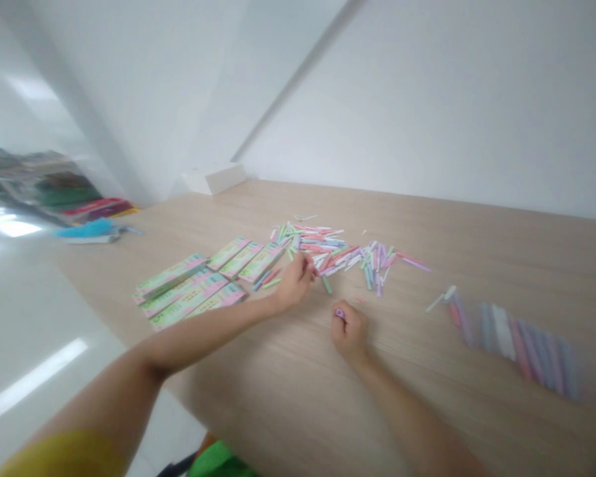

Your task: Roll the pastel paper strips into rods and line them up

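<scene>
A loose heap of thin pastel sticks in pink, green, lilac and white lies on the light wooden table. My left hand is at the heap's near edge, its fingers pinched together, and what they hold is too blurred to tell. A green stick lies just to its right. My right hand is closed on a short purple-tipped stick, nearer me and below the heap. Several green and pink printed cards lie in rows left of my left hand.
A blurred row of long pastel strips lies on the table at the right, with a small white piece at its end. A white box stands at the far corner. Blue and red items lie beyond the table's left edge, above a glossy floor.
</scene>
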`<state>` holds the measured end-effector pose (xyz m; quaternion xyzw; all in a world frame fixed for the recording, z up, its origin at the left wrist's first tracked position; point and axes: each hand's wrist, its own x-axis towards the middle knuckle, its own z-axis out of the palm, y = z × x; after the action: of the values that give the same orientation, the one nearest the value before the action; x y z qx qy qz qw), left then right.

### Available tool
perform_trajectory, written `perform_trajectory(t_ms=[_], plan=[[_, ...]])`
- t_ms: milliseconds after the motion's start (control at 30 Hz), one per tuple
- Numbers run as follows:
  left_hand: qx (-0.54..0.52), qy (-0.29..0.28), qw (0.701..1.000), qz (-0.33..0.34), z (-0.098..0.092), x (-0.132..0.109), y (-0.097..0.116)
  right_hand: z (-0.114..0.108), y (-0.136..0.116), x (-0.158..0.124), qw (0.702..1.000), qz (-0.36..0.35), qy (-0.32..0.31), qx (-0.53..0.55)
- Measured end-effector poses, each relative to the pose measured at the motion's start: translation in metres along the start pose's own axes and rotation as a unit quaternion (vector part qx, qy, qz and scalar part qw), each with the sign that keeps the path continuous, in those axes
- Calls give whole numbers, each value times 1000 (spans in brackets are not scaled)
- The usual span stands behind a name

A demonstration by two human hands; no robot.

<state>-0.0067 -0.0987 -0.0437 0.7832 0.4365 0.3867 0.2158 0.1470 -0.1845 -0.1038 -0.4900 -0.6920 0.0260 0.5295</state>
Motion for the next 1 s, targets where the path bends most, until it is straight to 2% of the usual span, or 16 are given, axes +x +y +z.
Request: perform_trajectory(t_ms=[33, 100, 200, 300, 433, 600, 833, 1000], plan=[[-88, 0, 996, 3, 5, -19, 9, 1, 1, 0, 1000, 2, -7, -9], [-187, 5, 982, 10, 19, -56, 21, 3, 0, 0, 999, -15, -36, -26], [-227, 36, 973, 8, 39, -96, 25, 2, -4, -5, 994, -60, -87, -38], [-229, 65, 971, 2, 53, -119, 19, -3, -9, -9, 986, -104, -130, -23], [-223, 89, 971, -6, 58, -126, 14, -5, -13, -12, 977, -144, -155, -1], [-256, 63, 964, 24, 59, -121, 15, -2, -13, -14, 985, -125, -114, -34], [-370, 36, 928, 7, 63, -120, 15, -2, -14, -16, 990, -97, -95, -43], [-424, 47, 904, -16, 61, -117, 19, -1, -18, -13, 985, -114, -95, -82]])
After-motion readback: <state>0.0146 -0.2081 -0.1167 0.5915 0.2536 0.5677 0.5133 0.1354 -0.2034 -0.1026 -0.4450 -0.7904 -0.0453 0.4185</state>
